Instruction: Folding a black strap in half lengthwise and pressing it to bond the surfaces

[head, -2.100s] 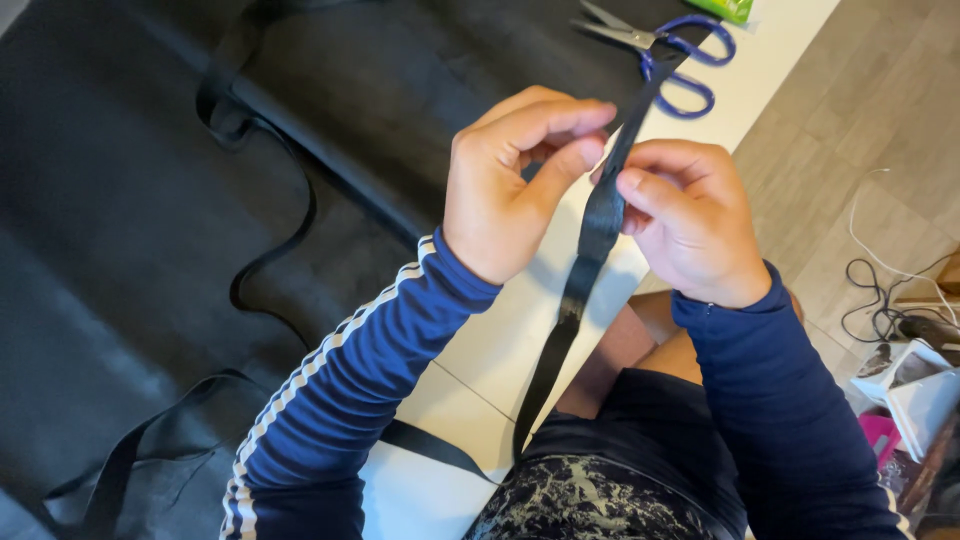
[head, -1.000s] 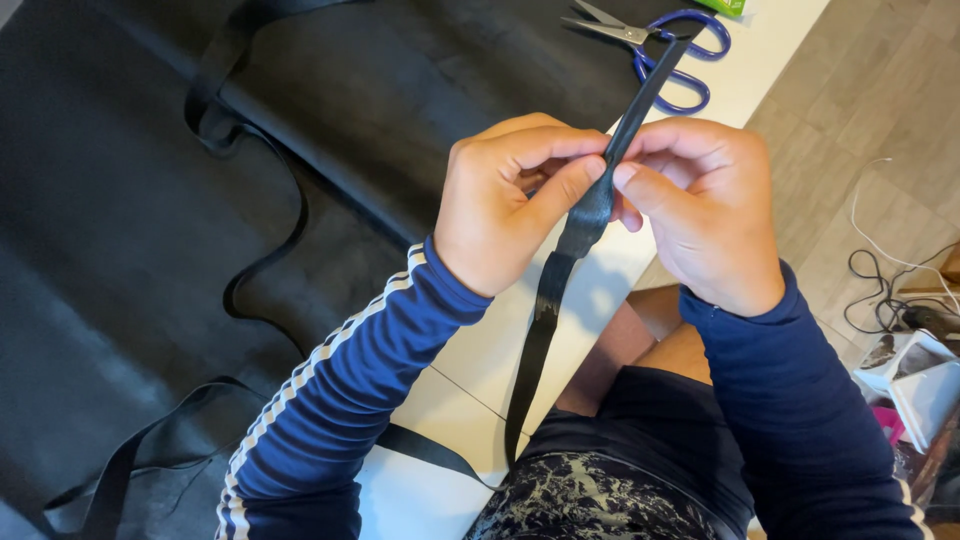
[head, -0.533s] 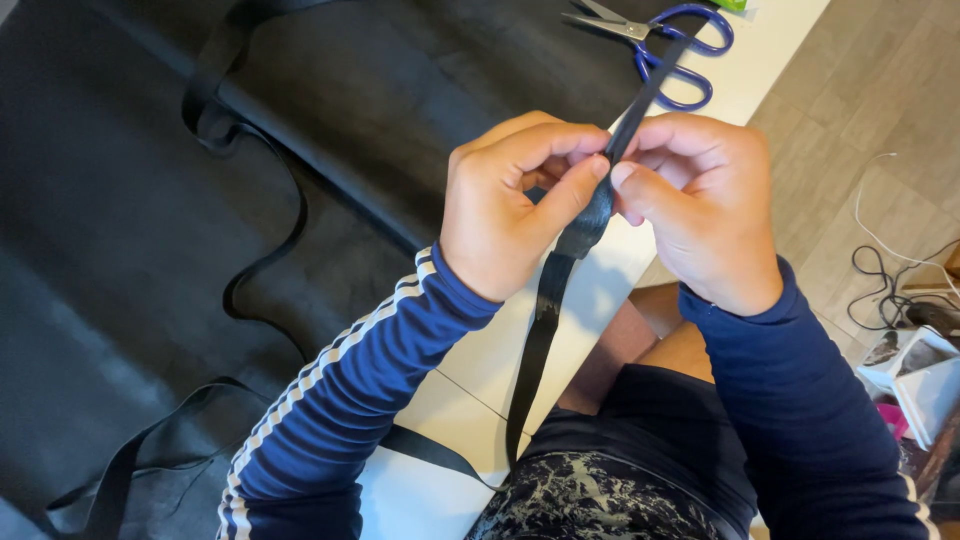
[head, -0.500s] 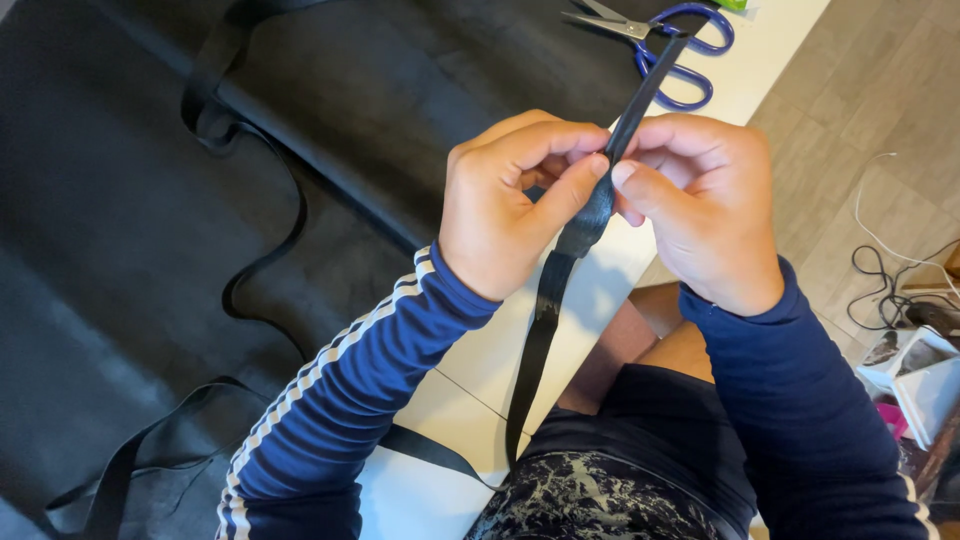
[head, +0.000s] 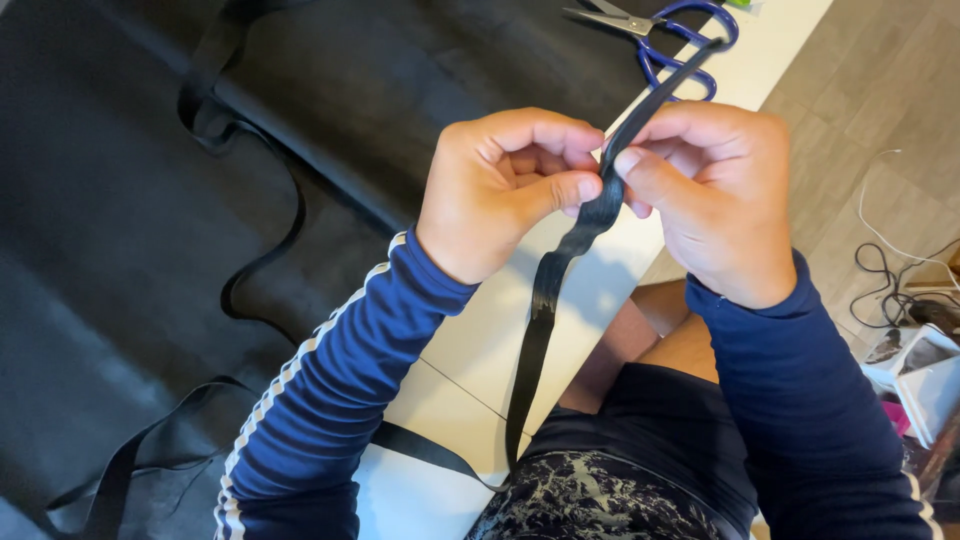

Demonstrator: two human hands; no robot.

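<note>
Above the near edge of the white surface (head: 760,60), both hands meet around a narrow black strap (head: 590,215). The left hand (head: 500,185) has its grip closed, thumb pressed against curled fingers, pinching the strap where it looks bunched or folded along its length. The right hand (head: 715,190) is closed on the same strap just beside it, thumb tip touching the band. From the two hands the strap runs up and to the far right, toward blue-handled scissors (head: 680,35) lying at the far edge of the surface; downward it hangs flat to the lap, then turns left under the left sleeve.

As a judgement, the folding or creasing of the strap is only partly done: the short stretch between the thumbs looks narrowed and wrinkled, while the hanging length below it is flat and unworked. The scissors lie untouched, well apart from both hands. More black strap (head: 255,200) lies in loose curves on the black sheet (head: 120,260) covering the left of the surface, also unworked. Cables and small items lie on the floor at the right.
</note>
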